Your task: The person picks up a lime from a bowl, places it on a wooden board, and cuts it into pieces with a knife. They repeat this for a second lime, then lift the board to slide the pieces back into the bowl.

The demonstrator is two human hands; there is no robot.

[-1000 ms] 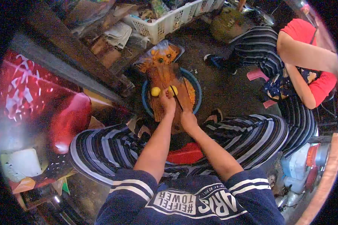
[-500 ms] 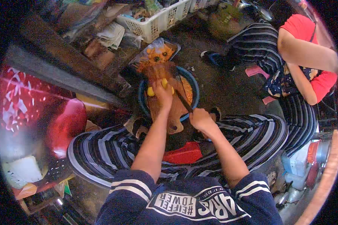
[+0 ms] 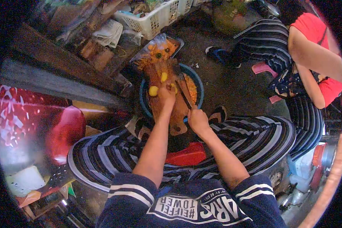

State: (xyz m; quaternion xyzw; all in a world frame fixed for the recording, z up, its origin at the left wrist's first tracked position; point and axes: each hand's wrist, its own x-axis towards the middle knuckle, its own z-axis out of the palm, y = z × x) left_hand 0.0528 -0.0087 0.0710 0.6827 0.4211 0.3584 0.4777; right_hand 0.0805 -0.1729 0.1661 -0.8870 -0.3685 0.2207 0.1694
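My right hand [image 3: 198, 119] is closed round the handle of a knife [image 3: 184, 93], its blade pointing away from me over a wooden cutting board [image 3: 181, 117]. On the board, the curled fingers of my left hand [image 3: 166, 95] hold a yellow piece of food [image 3: 174, 88], left of the blade. Two more yellow pieces lie by that hand: a round one [image 3: 153, 91] on its left and a longer one [image 3: 164, 77] beyond the fingertips. Under the board is a blue basin [image 3: 201, 84], with small orange diced pieces [image 3: 191, 88] showing on its right side.
Behind the basin is a tray [image 3: 179, 42] of orange pieces [image 3: 155, 53]. A white plastic basket [image 3: 152, 24] stands farther back. Another person [image 3: 307, 53] in striped trousers sits at the right. A red rounded object [image 3: 66, 133] is at the left.
My right hand and the knife handle have shifted slightly left, with the blade more upright in view. The longer yellow piece now lies farther beyond my left fingertips.
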